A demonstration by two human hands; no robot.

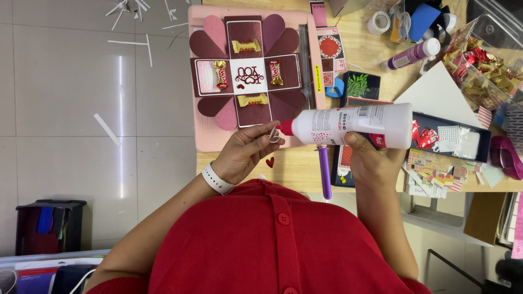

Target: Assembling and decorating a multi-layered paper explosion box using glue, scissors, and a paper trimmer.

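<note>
Right now our right hand (369, 159) is closed around the white glue bottle (354, 125), fingers wrapped from below, the bottle lying sideways with its red nozzle (286, 128) pointing to our left. Our left hand (246, 152) is partly curled, thumb and forefinger pinching a small white paper piece (274, 134) right at the nozzle tip; the other fingers are loosely bent. A white watch (217, 179) sits on that wrist.

Just beyond our hands lies the opened card box (248, 71), its dark red flaps and heart-shaped petals spread flat on a pink mat (210, 133), with four wrapped candies around the white centre panel. A tiny red heart (270, 161) lies on the table (297, 169) near our left hand, and a purple pen (325, 173) sticks out over the near table edge, just under the bottle.

To our right the table is crowded: a dark tray (479, 147) of trimmings, paper scraps, a purple tube (411, 54), tape rolls. To our left the mat overhangs the table edge, and beyond it is tiled floor (71, 109) with paper strips.
</note>
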